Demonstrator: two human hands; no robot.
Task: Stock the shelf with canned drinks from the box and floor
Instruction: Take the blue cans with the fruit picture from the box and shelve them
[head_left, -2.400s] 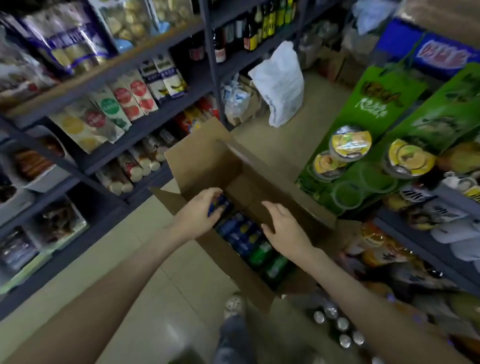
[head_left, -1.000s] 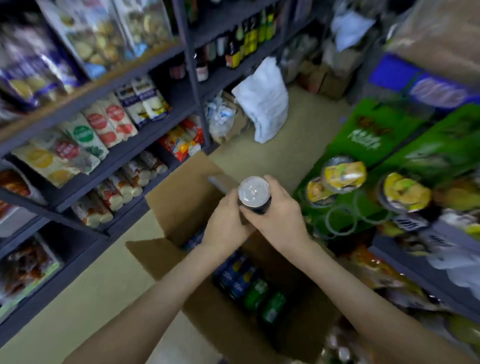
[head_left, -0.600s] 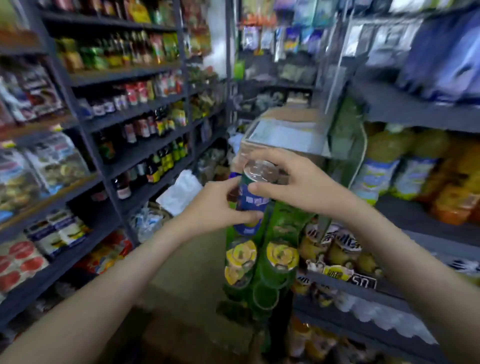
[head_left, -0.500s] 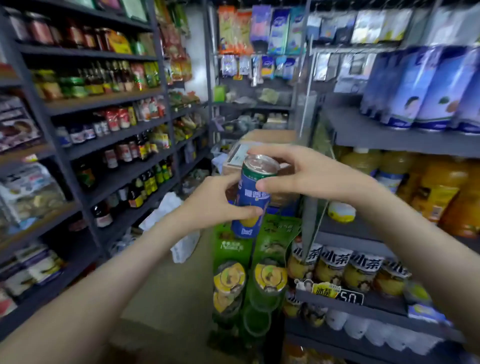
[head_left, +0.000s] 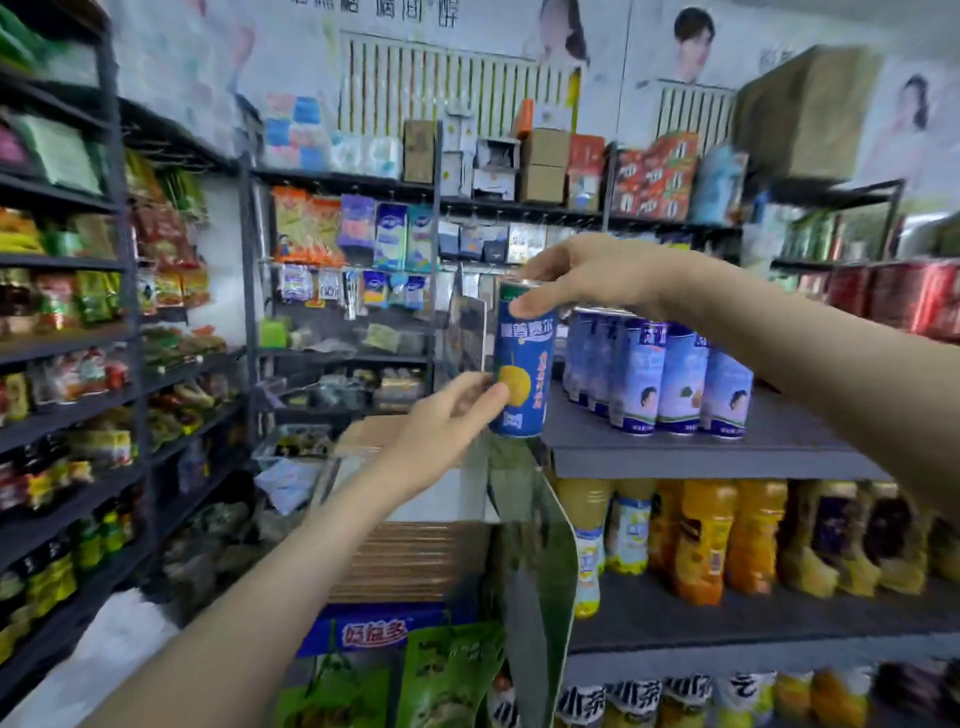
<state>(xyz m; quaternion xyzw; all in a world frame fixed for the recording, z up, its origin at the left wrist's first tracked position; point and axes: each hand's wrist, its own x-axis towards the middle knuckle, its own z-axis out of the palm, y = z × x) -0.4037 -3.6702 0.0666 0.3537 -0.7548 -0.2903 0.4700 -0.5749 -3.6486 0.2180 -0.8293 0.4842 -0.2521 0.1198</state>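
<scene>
The tall blue drink can with a yellow fruit picture (head_left: 522, 364) stands upright at the left front corner of the grey shelf board (head_left: 675, 452); I cannot tell whether its base rests there. The right hand (head_left: 587, 275) grips its top rim with curled fingers. The left hand (head_left: 441, 431) pinches its lower side. Just beside it stands a row of pale blue cans (head_left: 670, 374). Orange juice bottles (head_left: 706, 540) fill the shelf below.
</scene>
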